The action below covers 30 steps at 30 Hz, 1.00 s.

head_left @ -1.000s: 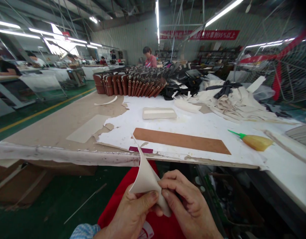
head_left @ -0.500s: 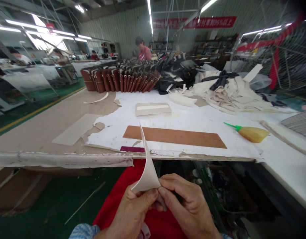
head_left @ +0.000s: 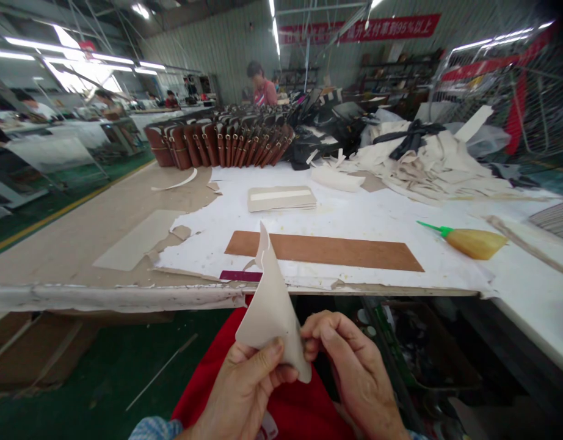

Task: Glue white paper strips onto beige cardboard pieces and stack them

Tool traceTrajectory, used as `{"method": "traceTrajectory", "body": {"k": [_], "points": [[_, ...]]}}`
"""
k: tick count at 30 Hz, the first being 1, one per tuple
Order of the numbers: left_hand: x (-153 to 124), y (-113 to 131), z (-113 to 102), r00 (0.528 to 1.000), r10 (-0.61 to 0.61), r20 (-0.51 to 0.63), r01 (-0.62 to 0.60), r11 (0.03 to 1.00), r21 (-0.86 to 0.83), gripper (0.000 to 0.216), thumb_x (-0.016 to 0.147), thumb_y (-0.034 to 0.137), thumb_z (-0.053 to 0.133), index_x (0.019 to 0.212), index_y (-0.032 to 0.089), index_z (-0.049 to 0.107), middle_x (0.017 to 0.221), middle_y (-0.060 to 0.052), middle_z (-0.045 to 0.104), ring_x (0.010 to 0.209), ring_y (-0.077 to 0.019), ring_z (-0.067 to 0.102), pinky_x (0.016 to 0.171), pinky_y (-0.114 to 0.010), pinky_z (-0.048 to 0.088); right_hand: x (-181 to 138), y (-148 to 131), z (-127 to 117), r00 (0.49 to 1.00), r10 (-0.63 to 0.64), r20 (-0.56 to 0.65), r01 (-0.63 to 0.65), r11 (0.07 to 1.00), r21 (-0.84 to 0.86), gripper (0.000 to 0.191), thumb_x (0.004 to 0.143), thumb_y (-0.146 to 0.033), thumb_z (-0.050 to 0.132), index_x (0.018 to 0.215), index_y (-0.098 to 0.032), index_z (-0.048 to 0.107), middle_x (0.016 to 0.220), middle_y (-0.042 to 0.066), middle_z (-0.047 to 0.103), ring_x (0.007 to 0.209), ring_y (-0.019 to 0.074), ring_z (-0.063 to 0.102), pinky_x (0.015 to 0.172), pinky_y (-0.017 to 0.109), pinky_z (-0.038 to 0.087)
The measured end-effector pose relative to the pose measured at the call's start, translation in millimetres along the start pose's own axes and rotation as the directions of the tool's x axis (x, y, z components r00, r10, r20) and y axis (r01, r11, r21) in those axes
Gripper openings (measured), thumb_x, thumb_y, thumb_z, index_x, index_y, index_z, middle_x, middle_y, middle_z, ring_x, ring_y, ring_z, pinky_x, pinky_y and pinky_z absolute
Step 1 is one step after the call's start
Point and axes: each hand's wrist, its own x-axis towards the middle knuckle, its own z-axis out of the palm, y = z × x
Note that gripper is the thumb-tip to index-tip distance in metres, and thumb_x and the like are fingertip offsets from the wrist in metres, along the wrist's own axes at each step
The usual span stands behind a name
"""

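My left hand (head_left: 251,379) grips the lower end of a beige sheet (head_left: 273,305), thumb on its face and fingers behind. The sheet is curved and stands up over my lap, its narrow top reaching above the table edge. My right hand (head_left: 350,360) is at the sheet's right edge with fingers curled and thumb pressed to the index finger. What lies between those fingertips, if anything, is too small to tell. Beyond the sheet, a long brown leather strip (head_left: 336,251) lies flat on the table, partly hidden by it.
White paper covers the table (head_left: 47,263). On it are a stack of beige pieces (head_left: 281,199), a purple strip (head_left: 238,276) and a yellow glue bottle (head_left: 476,242) with green nozzle. Brown bags (head_left: 226,140) and a heap of pale scraps (head_left: 428,162) stand behind. A person (head_left: 263,88) works beyond.
The beige sheet has turned so more of its broad face shows. My right hand has come off its lower edge, shifting slightly right and up. My left hand keeps its grip.
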Motion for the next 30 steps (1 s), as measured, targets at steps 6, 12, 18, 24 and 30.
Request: {"method": "traceTrajectory", "body": {"k": [6,12,18,24,30], "points": [[0,4,1,0.999,0.0,-0.046,0.0,1.0,-0.014,0.049,0.07,0.036,0.095,0.111,0.015,0.078,0.101,-0.011,0.079,0.083,-0.0221,0.074,0.064,-0.027,0.06,-13,-20,-53,0.981,-0.195,0.008,0.173,0.888,0.425,0.052,0.104,-0.059,0.034,0.086,-0.034,0.076,0.057,0.001,0.055,0.043,0.0155,0.05,0.035,0.024,0.04],[12,0,11,0.998,0.059,0.009,-0.06,0.993,0.104,0.047,0.075,0.044,0.09,0.111,0.016,0.078,0.1,-0.011,0.079,0.091,-0.0255,0.073,0.078,-0.032,0.058,-12,-6,-44,0.868,-0.42,0.264,0.492,0.659,-0.569,0.055,0.09,-0.038,0.076,0.142,-0.033,0.062,0.128,0.011,0.071,0.107,0.0276,0.07,0.088,0.038,0.061],[33,6,34,0.951,0.196,0.237,-0.251,0.94,0.231,0.04,0.083,0.042,0.081,0.115,0.018,0.076,0.105,-0.009,0.079,0.102,-0.0281,0.069,0.096,-0.039,0.054,16,5,-38,0.672,-0.651,0.354,0.606,0.209,-0.767,0.056,0.093,-0.003,0.055,0.145,-0.022,0.057,0.118,0.013,0.073,0.108,0.0212,0.072,0.092,0.032,0.06],[62,23,27,0.691,0.419,0.589,-0.723,0.423,0.547,0.038,0.082,0.023,0.076,0.12,0.025,0.07,0.123,-0.009,0.072,0.114,-0.0265,0.066,0.101,-0.039,0.053,65,-13,-82,0.879,-0.462,-0.114,0.056,0.338,-0.939,0.037,0.101,-0.038,0.049,0.127,-0.017,0.063,0.099,0.012,0.08,0.086,0.0277,0.078,0.074,0.037,0.061],[101,38,-8,0.521,0.501,0.691,-0.668,-0.264,0.696,0.032,0.093,0.017,0.061,0.124,0.021,0.066,0.139,-0.013,0.065,0.135,-0.033,0.054,0.113,-0.057,0.046,111,-13,-119,0.936,-0.101,-0.337,-0.29,0.324,-0.901,0.059,0.096,-0.044,0.033,0.137,-0.01,0.057,0.107,0.015,0.079,0.078,0.0292,0.076,0.078,0.044,0.055]]}}
